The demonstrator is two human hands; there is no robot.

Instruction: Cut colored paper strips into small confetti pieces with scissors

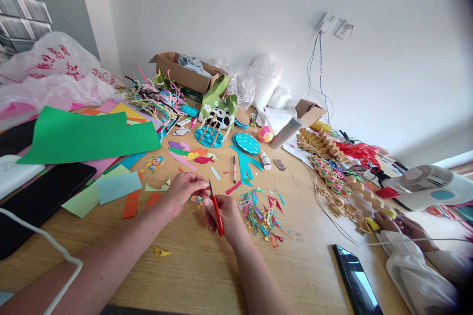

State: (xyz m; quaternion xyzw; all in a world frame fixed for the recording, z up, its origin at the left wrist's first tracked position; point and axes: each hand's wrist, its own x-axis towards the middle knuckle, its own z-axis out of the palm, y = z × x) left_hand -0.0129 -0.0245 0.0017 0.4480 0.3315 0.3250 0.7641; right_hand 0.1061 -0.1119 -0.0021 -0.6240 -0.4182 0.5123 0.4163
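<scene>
My right hand [227, 219] is closed round a pair of scissors with red handles [219, 217], their dark blades pointing away from me. Close to the blade tips, my left hand [185, 192] pinches something too small to make out. Below and between the hands lie tiny coloured paper bits [197, 200], partly covered by the fingers. A heap of paper scraps [262, 216] is just right of my right hand. Beyond the hands are paper fish cutouts [204, 159], a pen [234, 169] and a blue paper piece [245, 165] with cut-out edges.
Coloured paper sheets [92, 133] and a black keyboard-like slab [44, 206] cover the left side. A phone [356, 280] lies front right. A grey tumbler [287, 133] and a panda bag [219, 108] stand behind. Another person's hands [401, 226] are at far right, near a fan [424, 184].
</scene>
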